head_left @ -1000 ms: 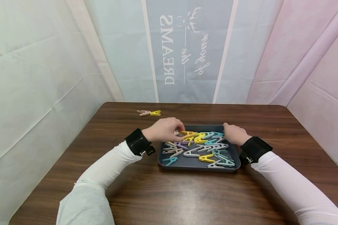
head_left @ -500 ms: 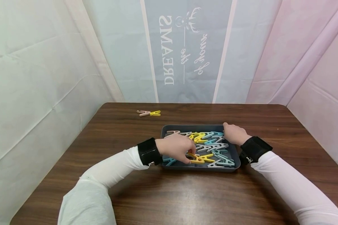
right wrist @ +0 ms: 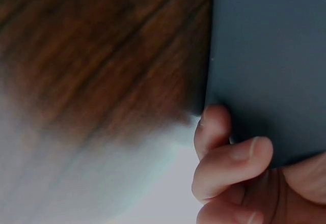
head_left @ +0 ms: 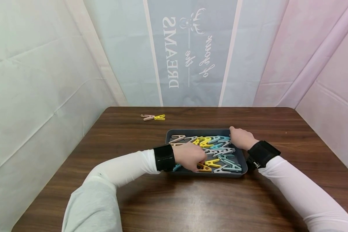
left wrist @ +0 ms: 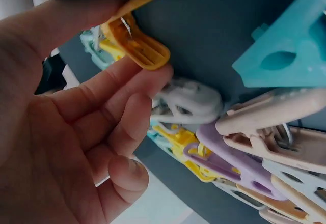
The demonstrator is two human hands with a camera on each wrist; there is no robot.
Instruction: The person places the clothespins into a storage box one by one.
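Note:
A dark grey tray (head_left: 174,131) full of plastic clothespins sits on the wooden table. My left hand (head_left: 189,156) is over its front left part and pinches an orange clothespin (left wrist: 140,46) between thumb and forefinger, low near the tray floor. In the head view that orange clothespin (head_left: 204,168) shows just past the fingertips, beside a yellow clothespin (head_left: 212,163). A purple clothespin (left wrist: 229,158) and a teal one (left wrist: 290,46) lie near the palm. My right hand (head_left: 241,138) grips the tray's far right corner, fingers curled round the wall (right wrist: 254,71).
Toward the table's far left lie a pink clothespin (head_left: 148,117) and a yellow one (head_left: 160,117), end to end. White, grey and blue clothespins fill the tray's right half. Fabric curtains (head_left: 252,64) hang behind and beside the table (head_left: 119,129).
My left hand has carried the orange clothespin from the tray's back left toward its front edge and lowered it beside the yellow one. The right hand stays on the corner.

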